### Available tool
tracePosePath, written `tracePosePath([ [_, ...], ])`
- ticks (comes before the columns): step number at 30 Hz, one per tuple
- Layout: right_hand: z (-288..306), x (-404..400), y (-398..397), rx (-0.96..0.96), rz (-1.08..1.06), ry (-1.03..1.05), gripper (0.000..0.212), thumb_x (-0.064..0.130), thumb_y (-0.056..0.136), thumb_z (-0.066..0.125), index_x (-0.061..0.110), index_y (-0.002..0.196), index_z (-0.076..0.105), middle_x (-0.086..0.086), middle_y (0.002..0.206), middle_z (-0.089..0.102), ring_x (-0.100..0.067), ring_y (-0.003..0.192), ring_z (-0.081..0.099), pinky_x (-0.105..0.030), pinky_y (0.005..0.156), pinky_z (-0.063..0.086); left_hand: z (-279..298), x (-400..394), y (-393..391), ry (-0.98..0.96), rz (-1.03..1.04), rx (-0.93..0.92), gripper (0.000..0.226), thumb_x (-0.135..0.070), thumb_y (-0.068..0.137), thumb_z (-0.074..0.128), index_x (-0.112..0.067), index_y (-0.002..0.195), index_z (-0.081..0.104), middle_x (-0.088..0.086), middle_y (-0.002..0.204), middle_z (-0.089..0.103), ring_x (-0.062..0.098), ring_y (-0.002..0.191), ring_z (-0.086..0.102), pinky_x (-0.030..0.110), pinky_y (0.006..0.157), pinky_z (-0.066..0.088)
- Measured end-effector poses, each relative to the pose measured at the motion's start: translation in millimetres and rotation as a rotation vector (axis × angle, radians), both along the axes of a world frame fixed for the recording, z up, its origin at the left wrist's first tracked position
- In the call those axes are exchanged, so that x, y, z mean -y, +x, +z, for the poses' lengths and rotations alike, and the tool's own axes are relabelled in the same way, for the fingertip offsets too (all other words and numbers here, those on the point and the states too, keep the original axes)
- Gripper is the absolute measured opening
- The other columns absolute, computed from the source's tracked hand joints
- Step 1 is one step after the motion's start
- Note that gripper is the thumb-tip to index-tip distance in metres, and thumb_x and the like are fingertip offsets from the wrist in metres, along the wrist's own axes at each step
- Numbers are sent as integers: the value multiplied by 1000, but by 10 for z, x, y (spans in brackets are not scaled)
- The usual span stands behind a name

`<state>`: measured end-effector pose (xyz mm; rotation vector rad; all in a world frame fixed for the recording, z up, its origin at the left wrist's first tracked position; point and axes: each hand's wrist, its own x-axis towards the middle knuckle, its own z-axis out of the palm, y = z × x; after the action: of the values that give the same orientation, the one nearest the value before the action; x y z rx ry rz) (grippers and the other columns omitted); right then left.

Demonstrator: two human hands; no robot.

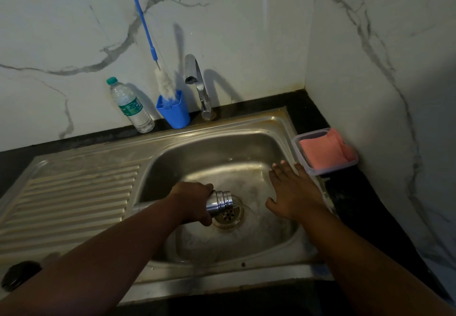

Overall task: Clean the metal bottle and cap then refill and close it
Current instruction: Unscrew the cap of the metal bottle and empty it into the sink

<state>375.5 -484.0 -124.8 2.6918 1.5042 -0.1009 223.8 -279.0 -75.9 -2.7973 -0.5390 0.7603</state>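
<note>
The metal bottle (219, 203) is tipped mouth-down over the drain (228, 215), water streaming out of its neck, low in the sink (246, 128). The left hand (193, 201) grasps its body, fingers wrapped round it from nine o'clock, forearm reaching in from seven. At three o'clock of the bottle, apart from it, the right hand (292, 192) hangs released, fingers spread flat and pointing to twelve. A dark cap (18, 275) lies far out at eight o'clock on the sink's edge.

Left hand (195, 198) gripping metal bottle (219, 203), tilted mouth-down over sink (187, 153) drain (228, 215), water spilling out. Right hand (293, 192) spread flat over basin. Black cap (18, 275) on bench.
</note>
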Motion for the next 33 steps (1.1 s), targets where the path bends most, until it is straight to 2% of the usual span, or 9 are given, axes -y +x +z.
tracePosePath([
  [9,-21,5,17,-8,7,35,83,57,85,32,9,150,13,-10,159,10,-24,146,2,-45,116,0,15,71,49,16,-14,-21,74,-57,64,73,-25,125,47,1,118,62,22,102,62,31,72,42],
  [33,-60,-8,32,-4,5,38,83,57,85,33,10,151,13,-9,159,7,-24,147,1,-45,116,1,56,86,136,62,-39,-74,70,-54,64,76,-28,124,50,-2,116,63,19,100,62,30,70,42],
])
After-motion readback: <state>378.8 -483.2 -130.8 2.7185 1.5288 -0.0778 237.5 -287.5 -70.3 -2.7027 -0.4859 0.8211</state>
